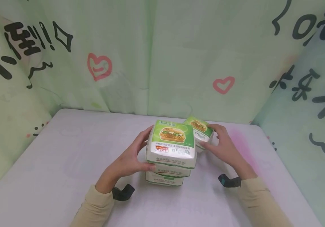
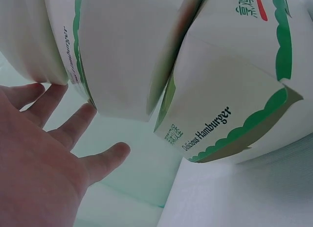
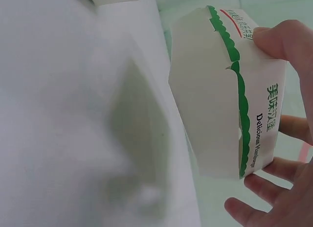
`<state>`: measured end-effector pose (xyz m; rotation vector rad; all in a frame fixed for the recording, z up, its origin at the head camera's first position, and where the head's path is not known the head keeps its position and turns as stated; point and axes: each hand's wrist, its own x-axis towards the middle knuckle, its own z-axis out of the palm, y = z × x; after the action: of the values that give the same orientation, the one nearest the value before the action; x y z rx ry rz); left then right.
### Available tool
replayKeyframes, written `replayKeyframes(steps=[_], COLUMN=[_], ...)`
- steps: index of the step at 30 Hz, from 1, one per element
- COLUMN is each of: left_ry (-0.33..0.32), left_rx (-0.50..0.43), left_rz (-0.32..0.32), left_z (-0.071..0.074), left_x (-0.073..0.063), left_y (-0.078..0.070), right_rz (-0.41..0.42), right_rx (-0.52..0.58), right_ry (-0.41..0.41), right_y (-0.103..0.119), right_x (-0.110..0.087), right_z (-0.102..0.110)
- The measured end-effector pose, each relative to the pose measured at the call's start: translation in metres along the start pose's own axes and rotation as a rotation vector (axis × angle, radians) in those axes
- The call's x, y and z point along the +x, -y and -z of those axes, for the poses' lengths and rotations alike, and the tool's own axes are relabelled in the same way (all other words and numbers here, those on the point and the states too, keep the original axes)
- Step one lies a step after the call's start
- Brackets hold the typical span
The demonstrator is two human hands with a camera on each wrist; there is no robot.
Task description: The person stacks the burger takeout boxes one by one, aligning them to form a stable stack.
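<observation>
Several white-and-green hamburger boxes stand in an uneven stack (image 1: 171, 151), the top one printed with a burger picture. My left hand (image 1: 132, 159) spans the stack's left side, thumb at the front corner and fingers around the back. In the left wrist view, fingertips (image 2: 88, 109) meet the upper boxes' edges while the little finger stands apart; the lower box (image 2: 210, 109) sits at an angle to them. My right hand (image 1: 222, 143) grips another hamburger box (image 3: 210, 100) between thumb and fingers, tilted, right behind the stack. Its shadow falls on the tabletop.
The boxes are on a white table (image 1: 94, 189) with a pink patch (image 1: 243, 145) on the right. Pale green curtains (image 1: 179, 63) with hearts and black lettering enclose the back and sides. Black wrist straps (image 1: 123, 193) show beside both cuffs.
</observation>
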<state>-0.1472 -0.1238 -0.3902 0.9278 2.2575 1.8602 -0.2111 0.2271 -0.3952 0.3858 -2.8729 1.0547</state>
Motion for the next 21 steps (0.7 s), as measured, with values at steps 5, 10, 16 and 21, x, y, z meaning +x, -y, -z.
replayKeyframes(steps=[5,10,16,21], left_ry=[-0.001,0.000,-0.003,-0.001], left_rx=[0.002,0.005,0.014,0.009], left_rz=[0.010,0.012,0.019,0.012], left_z=[0.000,0.001,0.000,0.001], left_x=[0.000,-0.001,-0.001,-0.001], left_y=[-0.001,-0.001,-0.002,-0.003], right_rz=[0.009,0.024,0.091,0.118], right_rx=[-0.015,-0.026,0.008,0.032], right_ry=[-0.027,-0.074,-0.135,-0.153], right_y=[0.006,0.018,0.031,0.040], right_x=[-0.002,-0.004,-0.006,-0.009], right_z=[0.009,0.023,0.039,0.047])
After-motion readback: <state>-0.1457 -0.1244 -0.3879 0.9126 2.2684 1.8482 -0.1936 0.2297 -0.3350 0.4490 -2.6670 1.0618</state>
